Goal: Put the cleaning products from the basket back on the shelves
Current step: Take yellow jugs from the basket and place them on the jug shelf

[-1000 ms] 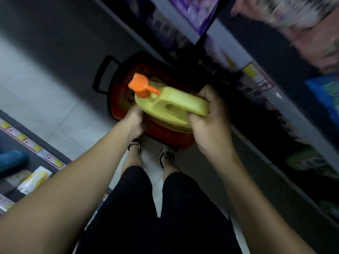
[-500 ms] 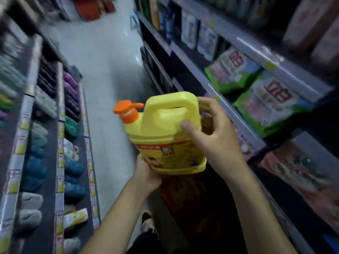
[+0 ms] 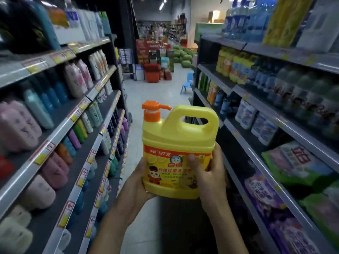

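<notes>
A big yellow detergent jug with an orange pump top and a moulded handle stands upright in the middle of the aisle, held at chest height. My left hand cups its lower left corner from beneath. My right hand grips its right side, thumb across the front label. The basket is out of view. Similar yellow bottles stand on the right shelving, second shelf from the top.
Shelves of shampoo bottles line the left side. The right shelving carries detergent bottles and, lower down, green and purple bags. The tiled aisle runs ahead to a blue child's chair and stacked red boxes.
The jug has risen from the red basket on the floor to chest height and turned upright. My right hand has slid from the handle to the jug's side. My view has tilted up along the aisle.
</notes>
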`<action>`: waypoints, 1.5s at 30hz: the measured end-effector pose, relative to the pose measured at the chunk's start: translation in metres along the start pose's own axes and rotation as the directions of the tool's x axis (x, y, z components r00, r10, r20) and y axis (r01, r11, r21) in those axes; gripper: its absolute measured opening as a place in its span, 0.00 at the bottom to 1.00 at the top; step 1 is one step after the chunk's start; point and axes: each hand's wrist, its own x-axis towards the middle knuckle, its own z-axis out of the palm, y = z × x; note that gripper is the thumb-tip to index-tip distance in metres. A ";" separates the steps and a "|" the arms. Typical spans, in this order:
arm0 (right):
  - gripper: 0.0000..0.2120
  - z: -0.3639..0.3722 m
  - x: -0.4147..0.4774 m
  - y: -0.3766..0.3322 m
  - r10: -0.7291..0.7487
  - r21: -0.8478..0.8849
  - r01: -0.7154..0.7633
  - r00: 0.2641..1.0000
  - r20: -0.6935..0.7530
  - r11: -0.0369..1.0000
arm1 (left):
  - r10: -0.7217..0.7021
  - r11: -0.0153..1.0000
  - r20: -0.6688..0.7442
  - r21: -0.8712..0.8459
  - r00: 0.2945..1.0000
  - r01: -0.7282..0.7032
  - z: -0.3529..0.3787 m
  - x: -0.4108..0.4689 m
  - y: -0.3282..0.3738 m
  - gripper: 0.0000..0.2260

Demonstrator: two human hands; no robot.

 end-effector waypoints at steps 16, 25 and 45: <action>0.38 0.104 0.127 0.090 0.171 0.010 -0.172 0.981 0.095 0.985 | 0.040 0.977 -0.116 0.213 0.992 -0.014 -0.119 0.112 0.049 0.19; 0.24 0.123 0.286 0.163 0.173 0.118 -0.181 0.982 0.081 0.976 | 0.014 0.942 -0.200 0.330 0.980 0.054 -0.127 0.280 0.096 0.24; 0.40 0.136 0.555 0.253 0.187 0.060 -0.183 0.980 -0.070 0.981 | 0.022 0.945 0.017 0.326 1.000 -0.026 -0.144 0.593 0.148 0.22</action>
